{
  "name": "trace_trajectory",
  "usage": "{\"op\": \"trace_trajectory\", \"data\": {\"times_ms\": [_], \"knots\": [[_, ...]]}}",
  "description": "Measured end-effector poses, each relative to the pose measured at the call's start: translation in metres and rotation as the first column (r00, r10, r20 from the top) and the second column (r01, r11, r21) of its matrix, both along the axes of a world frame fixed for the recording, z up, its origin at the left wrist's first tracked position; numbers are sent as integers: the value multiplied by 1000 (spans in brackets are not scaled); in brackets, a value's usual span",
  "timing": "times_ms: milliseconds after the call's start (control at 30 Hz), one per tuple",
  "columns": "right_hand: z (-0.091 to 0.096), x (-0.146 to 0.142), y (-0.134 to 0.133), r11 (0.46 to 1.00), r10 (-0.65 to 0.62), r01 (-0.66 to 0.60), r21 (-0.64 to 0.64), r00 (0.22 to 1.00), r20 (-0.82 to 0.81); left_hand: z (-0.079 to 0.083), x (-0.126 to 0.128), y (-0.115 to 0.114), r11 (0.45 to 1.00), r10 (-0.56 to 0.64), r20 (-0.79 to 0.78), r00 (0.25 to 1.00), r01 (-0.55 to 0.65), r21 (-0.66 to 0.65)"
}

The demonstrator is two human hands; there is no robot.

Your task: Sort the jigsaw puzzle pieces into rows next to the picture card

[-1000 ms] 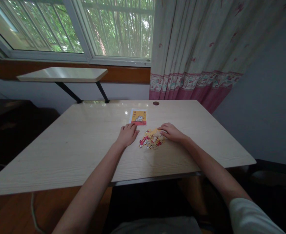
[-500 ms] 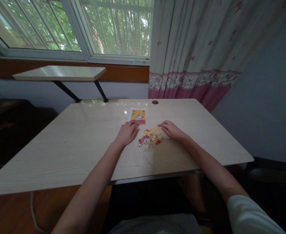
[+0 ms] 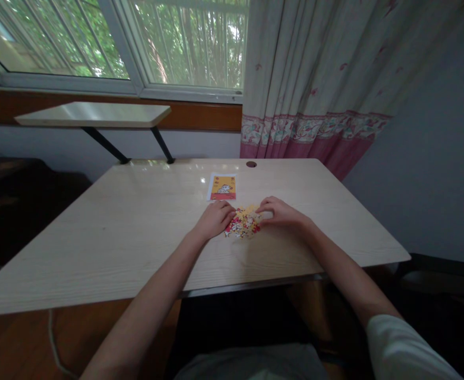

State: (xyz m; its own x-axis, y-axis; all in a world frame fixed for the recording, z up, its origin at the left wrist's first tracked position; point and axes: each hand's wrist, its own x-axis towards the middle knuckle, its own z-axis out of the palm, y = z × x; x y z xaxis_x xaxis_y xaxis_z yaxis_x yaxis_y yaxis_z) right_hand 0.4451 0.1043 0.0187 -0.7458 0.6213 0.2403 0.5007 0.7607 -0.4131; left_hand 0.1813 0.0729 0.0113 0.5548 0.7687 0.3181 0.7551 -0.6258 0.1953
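Note:
A loose heap of small puzzle pieces (image 3: 243, 224) in yellow, red and white lies on the desk between my hands. My left hand (image 3: 216, 217) rests at the heap's left edge, its fingers reaching onto the pieces. On the right side, my right hand (image 3: 276, 212) curves around the heap's edge, thumb and fingers apart, with nothing visible between them. Just beyond my left hand lies a flat picture card (image 3: 222, 188) with a yellow and red design and a white animal figure.
The pale wooden desk (image 3: 137, 237) has a round cable hole (image 3: 251, 164) near its back edge. A raised shelf (image 3: 97, 113) on dark supports stands at the back left. Behind the desk are a window (image 3: 188, 47) and a patterned curtain (image 3: 315, 79).
My left hand has moved right, off the card's lower edge and onto the heap. My right hand's thumb and fingers have spread at the heap, which looks slightly more gathered.

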Motion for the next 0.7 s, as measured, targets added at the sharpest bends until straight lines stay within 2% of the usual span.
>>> {"op": "trace_trajectory", "data": {"times_ms": [233, 433, 567, 700], "knots": [[-4, -6, 0, 999, 29, -30, -27, 999, -46, 3, -1, -1, 1000, 14, 18, 1000, -14, -19], [-8, -9, 1, 988, -105, 84, -128, 981, -164, 2, -2, 0, 999, 2, 28, 1000, -1, -33], [-10, -17, -1, 977, -135, 85, -195, 957, -257, 4, 9, -3, 996, -32, 171, 985, 46, -80], [-13, -29, -5, 995, -94, 74, -68, 930, -356, 7, 28, -10, 978, -41, 343, 938, 108, -179]]}}
